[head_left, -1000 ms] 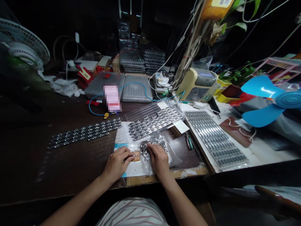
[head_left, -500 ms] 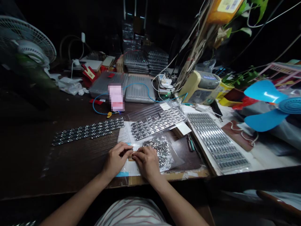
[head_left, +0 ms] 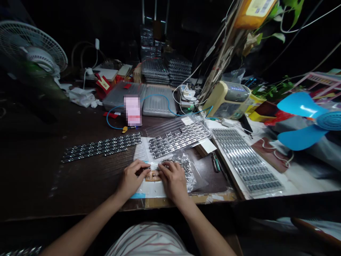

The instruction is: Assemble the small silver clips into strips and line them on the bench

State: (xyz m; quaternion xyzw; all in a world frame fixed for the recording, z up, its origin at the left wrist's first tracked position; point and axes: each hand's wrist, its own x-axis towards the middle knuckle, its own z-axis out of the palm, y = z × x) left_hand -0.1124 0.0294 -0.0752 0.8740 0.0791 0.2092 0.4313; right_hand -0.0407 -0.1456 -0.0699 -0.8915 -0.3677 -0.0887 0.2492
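We look down on two bare hands at the near edge of a dark table (head_left: 90, 192). Between them, on a white sheet (head_left: 156, 192), lies a small orange-brown block (head_left: 153, 176). The left hand (head_left: 133, 178) is at the block's left end, its thumb and forefinger bent toward each other; we cannot tell whether they grip anything. The right hand (head_left: 173, 179) is at the right end, fingers bent downward and their tips partly hidden, so we cannot tell whether they are closed on a part. Just beyond and to the right of this hand, we note a clear bag (head_left: 192, 182) of small metal parts (head_left: 188, 167). Farther back we find a ribbed clear tray (head_left: 162, 130) bearing rows of metal pieces (head_left: 179, 140); similar dark strips (head_left: 106, 146) lie to its left.
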